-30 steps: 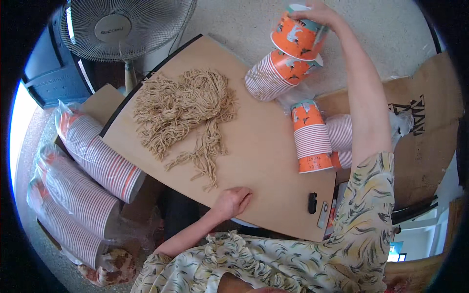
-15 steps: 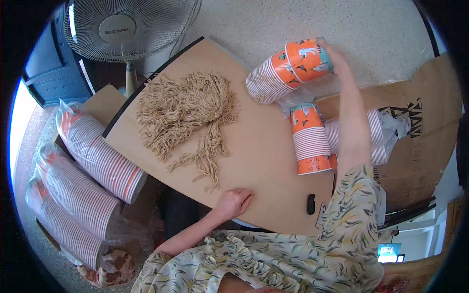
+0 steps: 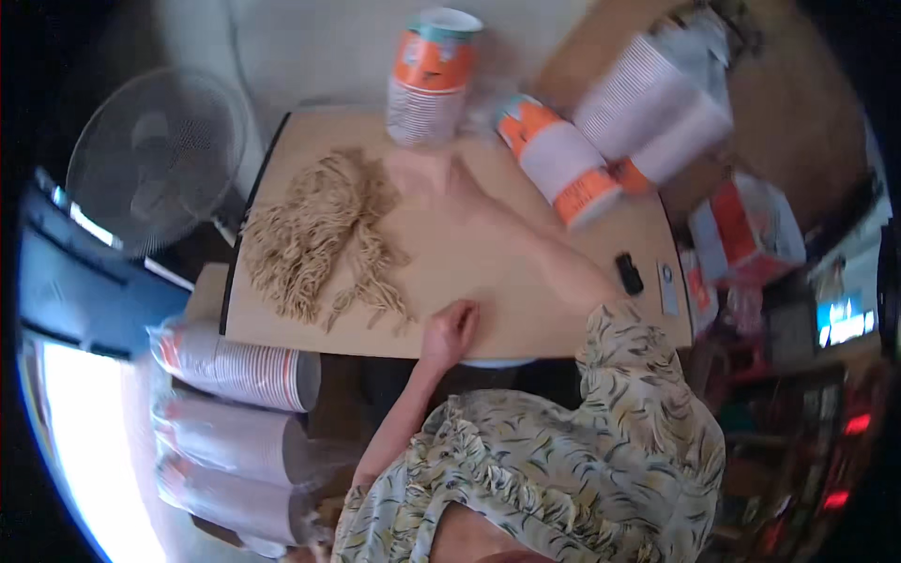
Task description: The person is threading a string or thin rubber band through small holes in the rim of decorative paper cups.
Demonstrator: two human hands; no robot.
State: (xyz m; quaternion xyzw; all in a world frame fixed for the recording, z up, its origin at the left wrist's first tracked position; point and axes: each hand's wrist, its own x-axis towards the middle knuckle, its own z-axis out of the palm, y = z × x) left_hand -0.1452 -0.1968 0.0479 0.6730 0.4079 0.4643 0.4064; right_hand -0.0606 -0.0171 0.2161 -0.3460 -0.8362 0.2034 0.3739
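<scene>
My left hand [image 3: 450, 330] rests at the near edge of the tan tabletop [image 3: 507, 272], fingers curled into a loose fist with nothing visible in it. My right hand [image 3: 424, 174] is stretched across the table, between the beige bundle of twine strands [image 3: 314, 230] and a stack of orange-and-teal paper cups [image 3: 430, 89] at the far edge. Motion smears its fingers, so I cannot tell whether they touch either. To the right, another stack of cups [image 3: 560, 167] lies on its side.
Bagged cup stacks [image 3: 648, 103] lie at the far right; more plastic-wrapped cup stacks [image 3: 235, 436] are at lower left. A small black object [image 3: 629, 274] sits at the table's right, beside a flat card-like piece [image 3: 667, 286]. A fan [image 3: 155, 159] stands at far left.
My right hand has left the top of the cup stack and moved left and nearer, toward the twine. My left hand remains curled at the table edge. The view has turned.
</scene>
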